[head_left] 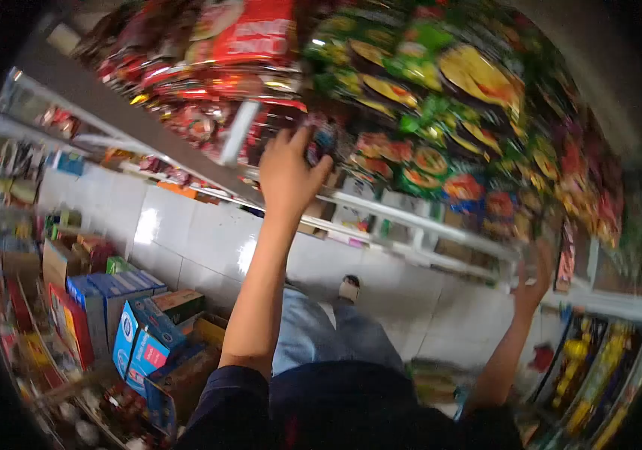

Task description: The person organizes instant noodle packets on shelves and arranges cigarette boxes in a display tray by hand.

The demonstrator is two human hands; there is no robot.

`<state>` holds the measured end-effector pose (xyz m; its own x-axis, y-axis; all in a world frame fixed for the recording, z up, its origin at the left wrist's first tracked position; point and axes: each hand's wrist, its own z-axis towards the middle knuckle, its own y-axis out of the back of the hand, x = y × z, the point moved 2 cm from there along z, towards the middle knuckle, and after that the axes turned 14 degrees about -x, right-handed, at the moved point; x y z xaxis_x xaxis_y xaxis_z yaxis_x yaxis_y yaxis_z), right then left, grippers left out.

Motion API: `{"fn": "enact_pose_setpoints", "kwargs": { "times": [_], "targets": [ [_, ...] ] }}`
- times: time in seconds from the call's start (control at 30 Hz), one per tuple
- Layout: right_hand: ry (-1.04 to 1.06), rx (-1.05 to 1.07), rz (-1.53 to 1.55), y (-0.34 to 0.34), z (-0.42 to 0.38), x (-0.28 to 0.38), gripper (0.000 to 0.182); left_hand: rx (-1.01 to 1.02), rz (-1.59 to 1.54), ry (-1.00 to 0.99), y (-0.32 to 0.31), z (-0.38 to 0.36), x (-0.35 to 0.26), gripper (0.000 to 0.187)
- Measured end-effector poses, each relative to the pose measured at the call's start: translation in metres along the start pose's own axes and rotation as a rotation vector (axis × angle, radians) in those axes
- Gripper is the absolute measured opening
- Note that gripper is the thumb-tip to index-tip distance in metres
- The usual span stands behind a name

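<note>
On my feed I saw red pkts (257,41) w/ white lettering and green pkts (482,79) w/ yellow pics. Rail (441,238) was white; tiles (201,244) white w/ thin dark grid lines. I logged jeans (302,330) as faded blue, shirt (343,397) v. dark, navy or blk unclear, box (135,360) lt. blue w/ pink patch.

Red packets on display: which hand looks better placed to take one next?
Probably the left hand: it is close to the red packets, while the right hand is farther off, by the white rail.
</note>
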<state>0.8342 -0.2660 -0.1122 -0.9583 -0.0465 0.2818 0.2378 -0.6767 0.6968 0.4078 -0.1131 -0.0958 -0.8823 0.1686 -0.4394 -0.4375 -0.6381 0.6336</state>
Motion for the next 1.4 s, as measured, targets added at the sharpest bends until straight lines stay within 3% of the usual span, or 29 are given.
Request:
{"fn": "enact_pose_setpoints", "kwargs": {
  "times": [0.03, 0.1, 0.2, 0.27, 0.3, 0.37, 0.4, 0.47, 0.5, 0.53, 0.57, 0.63, 0.7, 0.77, 0.83, 0.9, 0.97, 1.0, 1.03, 1.1, 1.17, 1.23, 1.3, 1.4],
  "targets": [
    [0.120, -0.070, -0.172, 0.026, 0.004, -0.020, 0.034, 0.055, -0.025, -0.018, 0.000, -0.001, -0.017, 0.042],
    [-0.452, -0.282, 0.047, 0.063, 0.014, -0.072, 0.035, 0.201, -0.194, -0.130, -0.013, -0.019, -0.067, 0.044],
    [-0.631, -0.125, 0.125, 0.078, 0.002, -0.181, 0.046, 0.388, -0.290, -0.272, -0.030, -0.041, -0.115, 0.044],
    [-0.719, 0.017, 0.144, 0.079, 0.012, -0.192, 0.052, 0.180, -0.344, -0.259, -0.037, -0.031, -0.084, 0.044],
    [-0.757, 0.095, 0.188, 0.077, 0.016, -0.182, 0.054, 0.222, -0.287, -0.107, -0.030, -0.018, -0.064, 0.044],
    [-0.771, 0.098, 0.205, 0.079, 0.024, -0.167, 0.053, 0.189, -0.105, 0.150, -0.018, 0.006, -0.015, 0.046],
    [-0.779, 0.115, 0.237, 0.078, 0.027, -0.164, 0.052, 0.189, -0.110, 0.143, -0.018, 0.005, -0.018, 0.046],
    [-0.798, 0.143, 0.248, 0.075, 0.024, -0.168, 0.050, 0.034, 0.027, 0.012, -0.019, -0.001, -0.019, 0.046],
    [-0.807, 0.180, 0.261, 0.074, 0.024, -0.169, 0.049, 0.035, -0.065, -0.085, -0.032, -0.012, -0.025, 0.045],
    [-0.839, 0.173, 0.284, 0.073, 0.027, -0.162, 0.046, 0.076, -0.204, -0.124, -0.027, -0.023, -0.051, 0.045],
    [-0.840, 0.169, 0.283, 0.072, 0.027, -0.161, 0.046, 0.259, -0.228, -0.146, -0.022, -0.028, -0.073, 0.047],
    [-0.771, 0.175, 0.195, 0.069, 0.025, -0.164, 0.048, 0.305, -0.301, -0.197, -0.018, -0.036, -0.092, 0.046],
    [-0.789, 0.208, 0.233, 0.072, 0.026, -0.166, 0.046, 0.089, -0.222, -0.287, -0.024, -0.034, -0.063, 0.045],
    [-0.847, 0.260, 0.290, 0.077, 0.031, -0.153, 0.041, 0.150, -0.174, -0.126, -0.017, -0.010, -0.030, 0.046],
    [-0.859, 0.254, 0.322, 0.076, 0.028, -0.171, 0.038, 0.014, -0.089, 0.058, -0.015, 0.007, 0.006, 0.046],
    [-0.873, 0.244, 0.351, 0.075, 0.021, -0.189, 0.035, 0.002, 0.024, 0.063, -0.021, 0.007, 0.000, 0.045],
    [-0.849, 0.250, 0.450, 0.075, 0.020, -0.196, 0.032, 0.088, -0.085, -0.045, -0.029, -0.008, -0.036, 0.042],
    [-0.848, 0.248, 0.449, 0.077, 0.020, -0.191, 0.032, 0.019, -0.130, -0.217, -0.036, -0.023, -0.056, 0.040],
    [-0.876, 0.214, 0.413, 0.082, 0.021, -0.181, 0.032, 0.100, -0.176, -0.274, -0.031, -0.029, -0.082, 0.039],
    [-0.892, 0.182, 0.375, 0.086, 0.026, -0.167, 0.032, 0.059, -0.131, -0.287, -0.033, -0.027, -0.075, 0.040],
    [-0.910, 0.240, 0.198, 0.091, 0.025, -0.162, 0.033, 0.088, -0.117, -0.081, -0.028, -0.002, -0.027, 0.041],
    [-0.894, 0.276, 0.255, 0.089, 0.022, -0.167, 0.032, 0.019, -0.144, 0.152, -0.018, 0.017, 0.013, 0.044],
    [-0.894, 0.296, 0.277, 0.087, 0.020, -0.168, 0.032, -0.004, -0.035, 0.057, -0.024, 0.009, 0.008, 0.046],
    [-0.932, 0.317, 0.337, 0.085, 0.020, -0.169, 0.034, 0.160, -0.133, -0.257, -0.022, -0.020, -0.058, 0.049]
  ]
}}
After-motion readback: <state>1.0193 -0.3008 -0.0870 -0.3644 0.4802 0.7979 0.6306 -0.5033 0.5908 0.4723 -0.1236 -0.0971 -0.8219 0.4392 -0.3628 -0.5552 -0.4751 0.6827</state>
